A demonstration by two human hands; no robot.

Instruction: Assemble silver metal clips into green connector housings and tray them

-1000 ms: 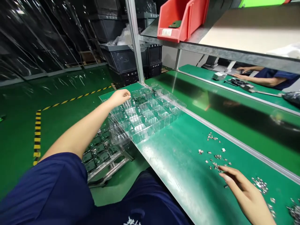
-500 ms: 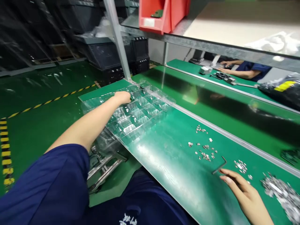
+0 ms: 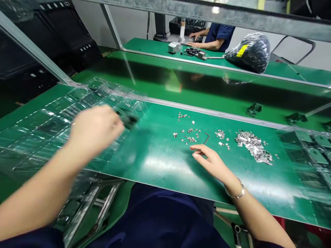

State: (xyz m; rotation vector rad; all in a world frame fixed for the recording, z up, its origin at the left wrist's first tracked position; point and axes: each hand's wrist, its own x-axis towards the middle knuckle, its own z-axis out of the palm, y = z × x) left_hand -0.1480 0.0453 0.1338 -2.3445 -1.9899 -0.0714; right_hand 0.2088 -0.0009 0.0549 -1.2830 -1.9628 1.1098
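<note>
My left hand (image 3: pixel 97 125), smeared by motion, is closed on a small dark green part (image 3: pixel 129 120) whose kind I cannot make out. It hangs over the right side of a clear plastic tray (image 3: pixel 49 112) with many compartments. My right hand (image 3: pixel 209 160), with a bracelet on its wrist, hovers above the green tabletop, thumb and forefinger apart and nothing between them. Just beyond its fingers lies a hex key (image 3: pixel 206 138). Loose small metal pieces (image 3: pixel 191 139) are scattered to the left of the key, and a smaller cluster (image 3: pixel 219 134) lies to its right.
A larger heap of metal pieces (image 3: pixel 254 146) lies right of my right hand. Another clear tray (image 3: pixel 315 155) holding dark green parts stands at the right edge. Behind a clear divider, a co-worker's arms (image 3: pixel 217 43) rest at another bench beside a black wrapped bundle (image 3: pixel 249 53).
My view has swung right. My left hand has lifted out of the clear tray with the dark green part and moved right. My right hand stays near the hex key.
</note>
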